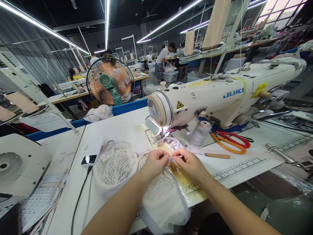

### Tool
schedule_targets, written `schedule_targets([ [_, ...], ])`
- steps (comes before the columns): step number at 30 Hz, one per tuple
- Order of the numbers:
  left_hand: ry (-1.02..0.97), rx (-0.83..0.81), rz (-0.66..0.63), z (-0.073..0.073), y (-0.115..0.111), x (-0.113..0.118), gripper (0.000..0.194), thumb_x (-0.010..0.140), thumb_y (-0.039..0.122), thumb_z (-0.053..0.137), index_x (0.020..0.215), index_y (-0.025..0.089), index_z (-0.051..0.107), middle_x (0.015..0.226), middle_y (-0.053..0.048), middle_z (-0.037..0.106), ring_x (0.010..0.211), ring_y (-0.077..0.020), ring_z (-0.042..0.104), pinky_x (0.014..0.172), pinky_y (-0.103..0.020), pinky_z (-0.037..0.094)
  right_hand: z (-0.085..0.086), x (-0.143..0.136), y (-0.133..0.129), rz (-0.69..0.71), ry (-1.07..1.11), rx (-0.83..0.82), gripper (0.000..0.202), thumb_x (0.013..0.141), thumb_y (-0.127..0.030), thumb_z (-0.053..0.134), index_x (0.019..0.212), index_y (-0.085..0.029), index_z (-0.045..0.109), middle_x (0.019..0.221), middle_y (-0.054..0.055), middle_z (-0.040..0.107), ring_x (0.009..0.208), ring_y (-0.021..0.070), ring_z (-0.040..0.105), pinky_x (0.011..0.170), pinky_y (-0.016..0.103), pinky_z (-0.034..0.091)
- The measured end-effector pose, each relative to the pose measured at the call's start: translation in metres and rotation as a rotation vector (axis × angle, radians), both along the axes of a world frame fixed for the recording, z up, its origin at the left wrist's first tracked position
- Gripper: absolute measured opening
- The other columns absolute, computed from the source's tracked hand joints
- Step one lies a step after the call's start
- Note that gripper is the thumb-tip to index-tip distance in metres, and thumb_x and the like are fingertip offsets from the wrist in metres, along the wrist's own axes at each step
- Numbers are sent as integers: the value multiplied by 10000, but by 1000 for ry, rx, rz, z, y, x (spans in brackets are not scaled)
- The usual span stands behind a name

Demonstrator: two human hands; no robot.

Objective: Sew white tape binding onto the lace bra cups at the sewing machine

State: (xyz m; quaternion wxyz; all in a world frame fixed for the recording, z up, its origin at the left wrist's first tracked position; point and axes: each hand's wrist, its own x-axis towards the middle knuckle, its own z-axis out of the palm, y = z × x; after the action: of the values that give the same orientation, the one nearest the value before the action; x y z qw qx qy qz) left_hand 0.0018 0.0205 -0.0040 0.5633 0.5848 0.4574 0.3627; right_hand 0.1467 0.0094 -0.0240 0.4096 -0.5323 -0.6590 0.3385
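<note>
A white lace bra lies on the sewing table, one cup flat at the left and the other hanging toward the front edge. My left hand pinches the edging of the bra between thumb and fingers. Close beside it, nearly touching, my right hand pinches the same edging. Both hands are just in front of the needle area of a white sewing machine, whose lamp is lit. A pale lilac strap loops between the hands and the presser foot. What exactly is between the fingertips is too small to make out.
Right of my hands lie a wooden-handled awl, a thread spool and scissors with red and orange handles. At the left sits a small device with a black cable. A large fan stands behind the table; people work farther back.
</note>
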Motion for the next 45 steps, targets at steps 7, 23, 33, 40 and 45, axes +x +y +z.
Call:
schedule_targets([
  [7,49,11,5,-1,0,-1,68,649,183,473,643,145,529,530,40,446,481,-66,356,465,-198,261,-1,0,0,-1,14,-29,170,735,-320,415,708,-189,520,624,-14,520,545,126,461,487,234,358],
  [23,182,151,11,-8,2,0,108,669,228,520,709,153,587,537,48,409,498,-79,327,474,-214,246,-1,-2,-3,-19,40,-30,179,737,-332,430,725,-188,535,574,-27,513,475,113,445,435,228,339],
  [33,467,391,86,-7,-2,3,89,690,148,455,607,179,454,535,46,398,529,-102,350,541,-235,272,-8,-4,-5,-58,-128,184,183,793,-306,411,756,-199,555,727,28,592,626,151,538,553,261,424],
  [40,428,346,82,-3,-2,3,92,687,148,454,599,175,456,548,49,403,528,-97,349,532,-228,270,-12,-7,-3,-105,-186,325,171,817,-263,391,762,-196,539,730,31,584,672,158,530,582,265,423],
  [45,384,276,106,-1,-3,4,71,673,137,454,615,170,479,531,56,390,515,-91,342,514,-222,267,-13,-8,-3,-71,-229,396,155,827,-231,383,763,-197,520,718,29,581,678,161,524,587,267,416],
])
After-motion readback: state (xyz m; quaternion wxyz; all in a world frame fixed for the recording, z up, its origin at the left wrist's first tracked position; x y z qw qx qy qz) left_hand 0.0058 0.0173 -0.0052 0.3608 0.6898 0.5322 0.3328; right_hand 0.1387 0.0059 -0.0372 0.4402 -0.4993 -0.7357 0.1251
